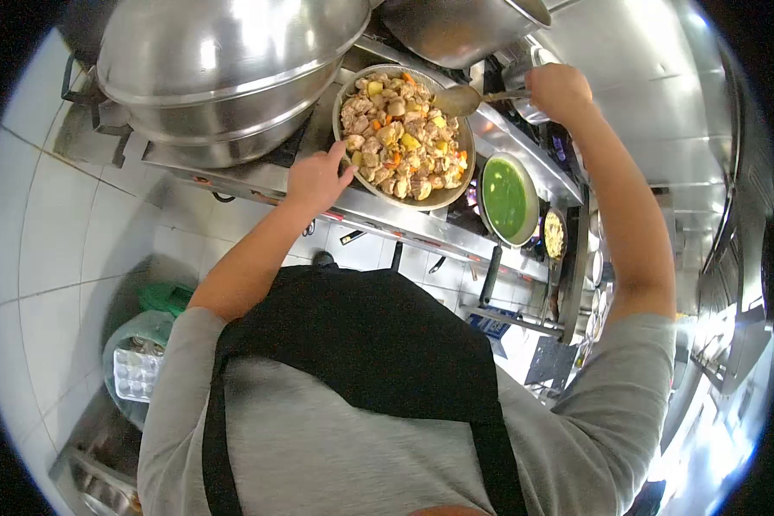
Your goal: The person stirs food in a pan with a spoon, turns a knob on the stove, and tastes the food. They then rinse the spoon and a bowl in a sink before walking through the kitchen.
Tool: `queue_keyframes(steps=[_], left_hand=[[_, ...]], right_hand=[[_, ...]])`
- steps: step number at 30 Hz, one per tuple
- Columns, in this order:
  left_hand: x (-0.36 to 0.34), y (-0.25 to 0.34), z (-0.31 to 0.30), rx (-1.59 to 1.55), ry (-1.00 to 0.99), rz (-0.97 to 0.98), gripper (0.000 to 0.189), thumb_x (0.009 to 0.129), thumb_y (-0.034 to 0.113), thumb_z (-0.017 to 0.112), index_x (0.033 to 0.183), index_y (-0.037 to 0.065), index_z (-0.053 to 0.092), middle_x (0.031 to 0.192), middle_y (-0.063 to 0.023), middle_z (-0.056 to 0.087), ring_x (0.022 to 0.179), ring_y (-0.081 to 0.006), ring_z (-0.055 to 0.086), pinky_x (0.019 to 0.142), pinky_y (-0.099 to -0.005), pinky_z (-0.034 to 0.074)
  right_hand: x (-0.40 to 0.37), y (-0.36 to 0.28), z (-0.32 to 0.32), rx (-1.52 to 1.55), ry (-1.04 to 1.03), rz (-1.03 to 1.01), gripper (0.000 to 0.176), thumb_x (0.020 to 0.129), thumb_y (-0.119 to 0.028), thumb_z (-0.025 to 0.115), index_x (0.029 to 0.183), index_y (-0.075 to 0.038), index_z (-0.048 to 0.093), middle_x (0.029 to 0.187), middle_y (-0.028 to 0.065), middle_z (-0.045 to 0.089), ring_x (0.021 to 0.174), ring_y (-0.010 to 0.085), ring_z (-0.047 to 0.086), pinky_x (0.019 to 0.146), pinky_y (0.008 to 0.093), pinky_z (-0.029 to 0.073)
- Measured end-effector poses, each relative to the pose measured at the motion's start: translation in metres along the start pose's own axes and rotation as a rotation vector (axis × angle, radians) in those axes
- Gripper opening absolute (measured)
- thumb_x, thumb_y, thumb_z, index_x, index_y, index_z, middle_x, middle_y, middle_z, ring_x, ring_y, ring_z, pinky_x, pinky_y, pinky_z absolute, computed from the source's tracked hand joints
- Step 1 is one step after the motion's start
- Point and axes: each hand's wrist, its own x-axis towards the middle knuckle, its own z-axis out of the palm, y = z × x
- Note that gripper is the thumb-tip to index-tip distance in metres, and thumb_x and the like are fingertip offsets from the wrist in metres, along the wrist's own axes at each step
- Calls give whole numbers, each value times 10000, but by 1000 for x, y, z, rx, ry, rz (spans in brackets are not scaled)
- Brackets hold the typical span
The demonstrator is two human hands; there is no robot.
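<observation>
A wide round pan (458, 196) full of cut meat (396, 138) with orange and yellow vegetable pieces sits on the stove. My left hand (316, 181) grips its near left rim, fingers at the edge. In my right hand (559, 90), closed around the handle, is a large metal spoon (457, 101). Its bowl lies over the far right edge of the food. Part of the handle is hidden by my fist.
A big domed steel pot (232, 77) stands left of the pan, and another steel pot (456, 34) is behind it. To the right are a long-handled pan of green liquid (507, 198) and a small frying pan (555, 235). Flames show by the burners.
</observation>
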Motion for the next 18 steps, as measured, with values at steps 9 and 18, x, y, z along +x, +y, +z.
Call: queue_keyframes(steps=[9, 18], left_hand=[[-13, 5, 1, -70, -170, 150, 415, 847, 394, 587, 1155, 139, 475, 754, -142, 606, 669, -328, 633, 572, -443, 493], [-12, 9, 3, -48, -181, 228, 405, 864, 375, 568, 1162, 122, 460, 739, -147, 607, 630, -321, 624, 547, -435, 495]], right_hand=[[-15, -38, -4, 377, -685, -104, 298, 753, -353, 679, 929, -116, 719, 892, 115, 694, 765, 227, 672, 685, 410, 523], [0, -108, 17, 577, -937, -29, 305, 765, -359, 677, 954, -122, 710, 869, 159, 673, 750, 228, 652, 648, 411, 509]])
